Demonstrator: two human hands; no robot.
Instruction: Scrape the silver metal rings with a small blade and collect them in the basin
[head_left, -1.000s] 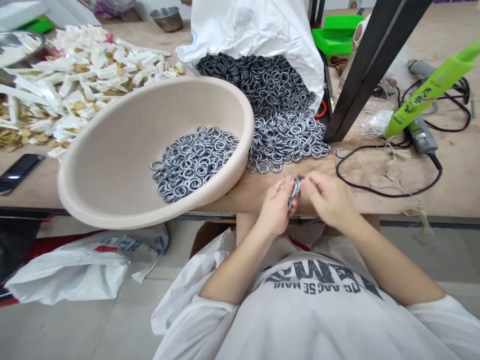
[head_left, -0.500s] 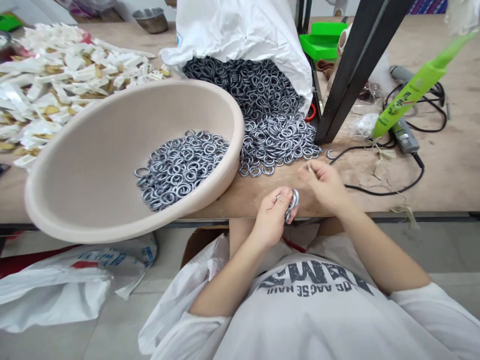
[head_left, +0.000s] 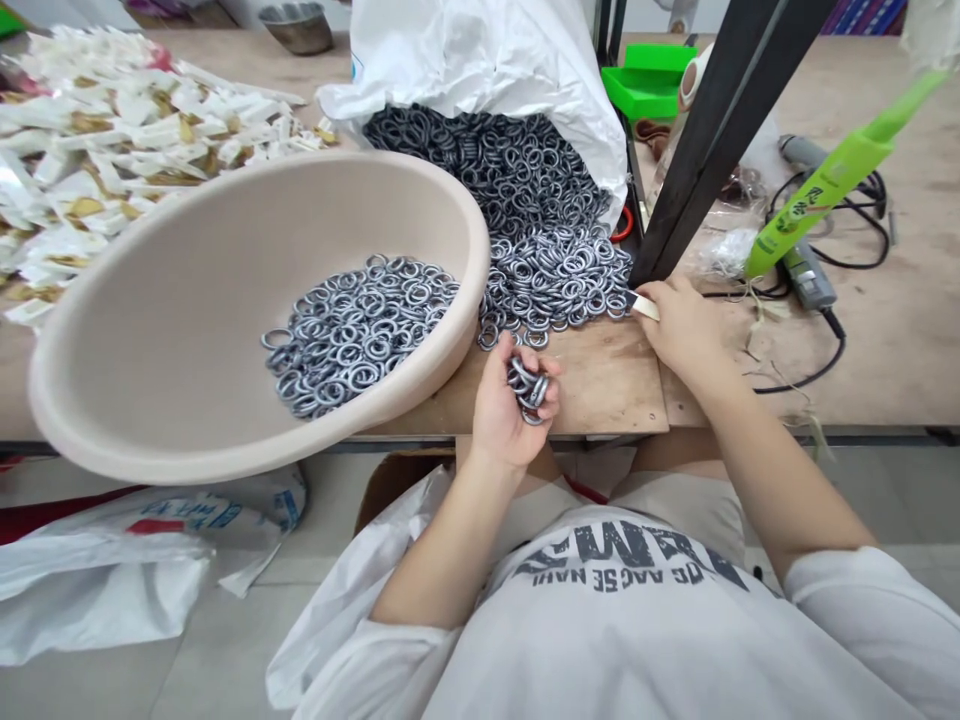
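Left hand: palm up, fingers loosely curled under small bunch of grey metal rings, above wooden bench. Right hand: fingers pressed together, pinching pale strip, beside ring heap.

Left hand palm up, right hand palm down; both bare, apart.
Left fingers half curled, wrist bent back, left forearm rising from lower left. Right hand reaches farther forward, thumb and fingertips pinched together, wrist slightly flexed, right forearm angled in from lower right.
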